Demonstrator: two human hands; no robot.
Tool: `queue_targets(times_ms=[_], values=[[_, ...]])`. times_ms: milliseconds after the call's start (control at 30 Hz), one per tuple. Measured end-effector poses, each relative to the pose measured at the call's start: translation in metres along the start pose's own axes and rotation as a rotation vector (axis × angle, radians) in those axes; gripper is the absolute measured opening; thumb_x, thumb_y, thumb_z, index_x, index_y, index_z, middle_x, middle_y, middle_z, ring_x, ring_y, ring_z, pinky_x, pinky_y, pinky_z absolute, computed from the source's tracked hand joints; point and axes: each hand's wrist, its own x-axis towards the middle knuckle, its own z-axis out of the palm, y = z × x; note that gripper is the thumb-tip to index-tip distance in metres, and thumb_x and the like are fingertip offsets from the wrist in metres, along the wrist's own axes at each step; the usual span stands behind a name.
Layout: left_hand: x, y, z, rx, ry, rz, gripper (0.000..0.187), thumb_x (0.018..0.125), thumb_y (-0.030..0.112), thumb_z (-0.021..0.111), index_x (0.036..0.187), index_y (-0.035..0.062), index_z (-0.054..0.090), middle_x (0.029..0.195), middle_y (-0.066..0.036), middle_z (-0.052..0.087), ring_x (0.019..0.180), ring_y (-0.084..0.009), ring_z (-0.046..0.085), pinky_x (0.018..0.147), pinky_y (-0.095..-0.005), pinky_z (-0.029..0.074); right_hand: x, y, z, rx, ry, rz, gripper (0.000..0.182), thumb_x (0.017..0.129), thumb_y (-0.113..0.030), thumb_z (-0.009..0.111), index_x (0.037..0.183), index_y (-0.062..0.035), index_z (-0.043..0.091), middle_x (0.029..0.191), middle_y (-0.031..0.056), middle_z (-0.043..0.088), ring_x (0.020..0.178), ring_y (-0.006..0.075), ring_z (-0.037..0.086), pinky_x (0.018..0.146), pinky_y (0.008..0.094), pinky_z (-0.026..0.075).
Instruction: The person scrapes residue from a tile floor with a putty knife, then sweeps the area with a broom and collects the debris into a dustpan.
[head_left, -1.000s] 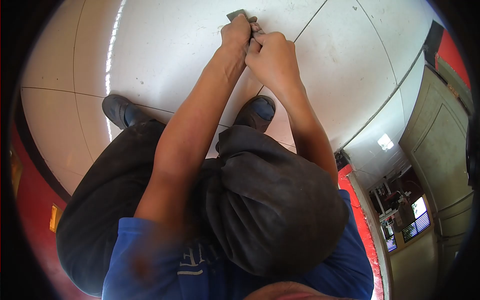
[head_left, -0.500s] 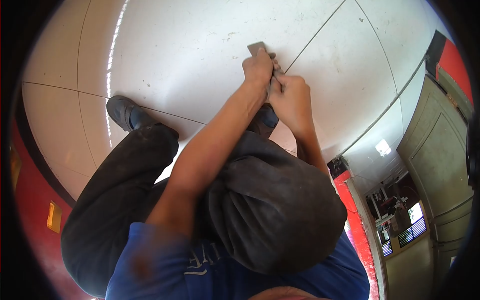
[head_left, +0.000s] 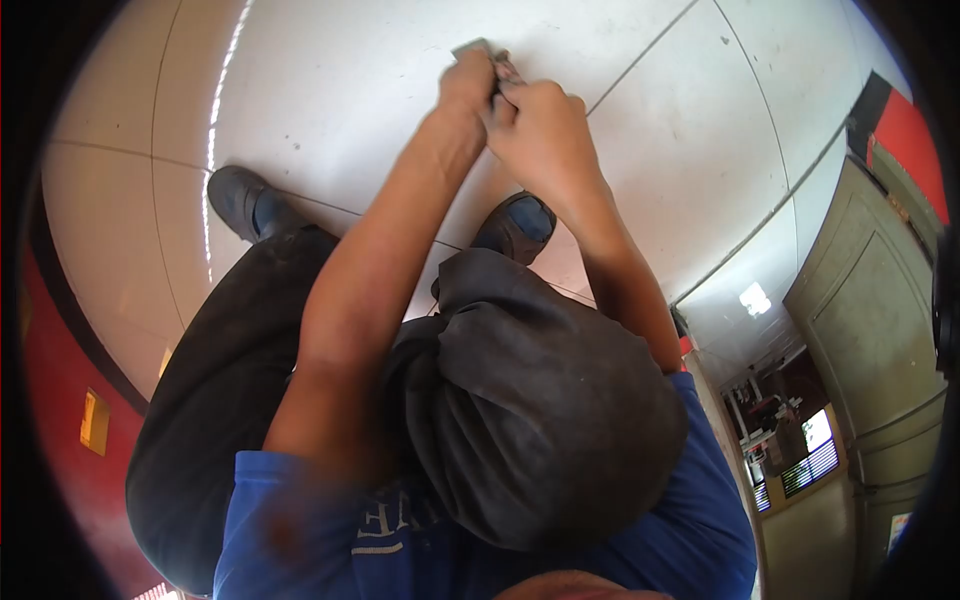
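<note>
I am crouched over a broad floor of off-white tiles with thin dark seams (head_left: 330, 90), and both my hands are together out in front of me, clamped on one thing: a small, flat grey plate (head_left: 467, 47) that looks like a metal blade. It lies toward the floor's far side, out beyond my feet, well in from the left edge and the right edge alike. My left hand (head_left: 468, 82) is fisted close behind the plate, which pokes out past the knuckles. My right hand (head_left: 540, 120) is curled tight just beside it, thumb side against the left; my fingers hide whatever part it grips. I cannot tell whether the plate's edge touches the tile.

My dark right shoe (head_left: 515, 228) is planted nearer me than the hands, and my dark left shoe (head_left: 233, 195) stands off toward the floor's left edge. My knee in charcoal-black trousers (head_left: 560, 390) rises between my arms.

What worries me is a slip. With my fingers so near the plate, a loosened grip could let them slide onto its edge or scrape on the tile. If the plate were tilted too steeply, I think a corner could catch in a seam or scratch the surface. Reaching this far from a crouch, I could also tip forward onto my hands.
</note>
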Motion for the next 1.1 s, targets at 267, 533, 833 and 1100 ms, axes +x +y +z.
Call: queue_targets(times_ms=[267,533,833,1100], values=[[-0.001,-0.01,0.0,0.188,0.167,0.111,0.038,0.101,0.024,0.037,0.088,-0.006,0.056,0.065,-0.009,0.053,0.054,-0.017,0.05,0.049,-0.0327,0.046,-0.013,0.0,-0.002,-0.095,-0.054,0.071,0.021,0.085,-0.008,0.053,0.074,0.0066,0.062,0.074,0.028,0.061,0.072,0.0451,0.062,0.065,0.048,0.05],[-0.005,0.001,0.002,0.157,0.158,0.107,0.036,0.104,0.026,0.034,0.094,-0.0028,0.053,0.065,-0.004,0.048,0.055,-0.0145,0.045,0.052,-0.0293,0.044,0.005,-0.029,-0.01,-0.19,-0.19,0.114,0.02,0.085,-0.008,0.053,0.085,0.0072,0.066,0.095,0.0276,0.064,0.083,0.0441,0.063,0.073,0.0458,0.052],[-0.008,0.021,-0.003,0.303,0.178,0.181,0.033,0.102,0.026,0.035,0.089,0.0017,0.054,0.062,-0.002,0.047,0.055,-0.0133,0.047,0.052,-0.0307,0.045,0.002,-0.016,0.007,-0.146,-0.078,-0.025,0.022,0.085,-0.014,0.056,0.081,0.0063,0.062,0.069,0.0263,0.059,0.065,0.0419,0.062,0.057,0.0416,0.046],[-0.005,-0.031,-0.015,0.532,0.289,0.136,0.037,0.096,0.021,0.041,0.078,-0.0041,0.061,0.069,-0.013,0.062,0.059,-0.0204,0.058,0.057,-0.0348,0.049,-0.023,0.004,-0.002,-0.187,-0.132,0.097,0.02,0.085,-0.012,0.056,0.089,0.0048,0.066,0.068,0.0277,0.057,0.059,0.0339,0.064,0.055,0.0409,0.045]])
